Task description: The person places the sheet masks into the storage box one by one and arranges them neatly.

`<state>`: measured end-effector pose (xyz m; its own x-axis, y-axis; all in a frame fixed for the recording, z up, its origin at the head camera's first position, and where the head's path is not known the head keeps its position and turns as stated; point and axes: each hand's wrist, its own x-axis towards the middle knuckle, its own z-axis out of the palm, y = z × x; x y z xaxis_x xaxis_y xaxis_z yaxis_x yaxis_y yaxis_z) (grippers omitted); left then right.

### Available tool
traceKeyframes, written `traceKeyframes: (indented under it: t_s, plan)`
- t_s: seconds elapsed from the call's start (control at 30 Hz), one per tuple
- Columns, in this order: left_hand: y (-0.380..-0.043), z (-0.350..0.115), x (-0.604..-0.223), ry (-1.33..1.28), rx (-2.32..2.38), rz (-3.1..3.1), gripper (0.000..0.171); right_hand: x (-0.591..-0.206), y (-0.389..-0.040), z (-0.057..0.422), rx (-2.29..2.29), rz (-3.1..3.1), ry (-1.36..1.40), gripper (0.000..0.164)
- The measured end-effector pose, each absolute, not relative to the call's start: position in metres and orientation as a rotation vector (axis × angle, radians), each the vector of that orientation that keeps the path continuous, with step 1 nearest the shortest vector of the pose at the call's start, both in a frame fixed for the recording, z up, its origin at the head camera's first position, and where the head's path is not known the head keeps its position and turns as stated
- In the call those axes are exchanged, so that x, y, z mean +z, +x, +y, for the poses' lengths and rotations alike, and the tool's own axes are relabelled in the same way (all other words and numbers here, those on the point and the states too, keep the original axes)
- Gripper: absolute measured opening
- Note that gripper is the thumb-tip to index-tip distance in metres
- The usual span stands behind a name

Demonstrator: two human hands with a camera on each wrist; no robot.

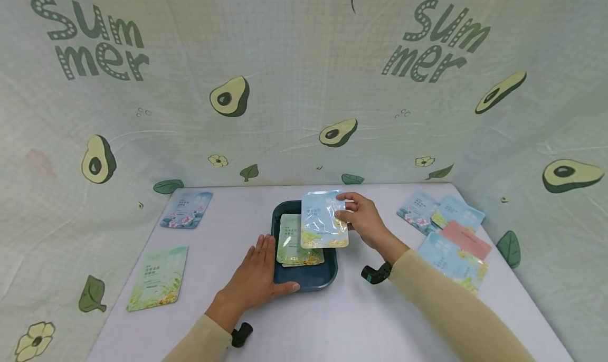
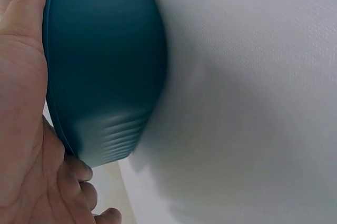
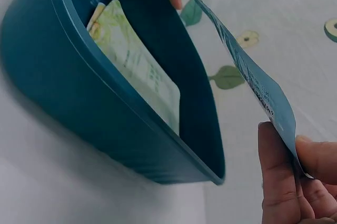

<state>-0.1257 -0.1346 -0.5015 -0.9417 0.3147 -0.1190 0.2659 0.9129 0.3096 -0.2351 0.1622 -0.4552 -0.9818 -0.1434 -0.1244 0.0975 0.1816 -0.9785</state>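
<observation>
A dark teal plastic bin [image 1: 313, 283] stands in the middle of the table with green face mask packets [image 1: 288, 240] lying inside. My left hand [image 1: 254, 277] rests against the bin's left side, fingers straight along it and thumb over the near rim. Above the bin's right part, my right hand [image 1: 363, 219] pinches a light blue face mask packet [image 1: 324, 219] by its right edge, between thumb and fingers. In the right wrist view the blue packet [image 3: 258, 79] is seen edge-on, apart from the bin [image 3: 105, 113]. It hides part of the bin's inside in the head view.
At the left lie a blue floral packet [image 1: 187, 209] and a green packet [image 1: 159, 277]. Several packets overlap at the right, among them a pink one [image 1: 465, 239] and a blue one [image 1: 451, 262]. A printed cloth [image 1: 285, 61] hangs behind the white table [image 1: 361, 320].
</observation>
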Motion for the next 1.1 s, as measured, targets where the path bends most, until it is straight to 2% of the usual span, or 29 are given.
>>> traceKeyframes:
  t_s: [0.57,1.1]
  plan:
    - [-0.129,-0.135,-0.498,0.449,0.408,2.879,0.132,-0.476,-0.235,0.105,-1.892,2.201,-0.052,0.04]
    - [-0.128,-0.135,-0.499,0.474,0.42,2.896,0.131,-0.482,-0.234,0.09,-1.673,2.412,-0.115,0.034]
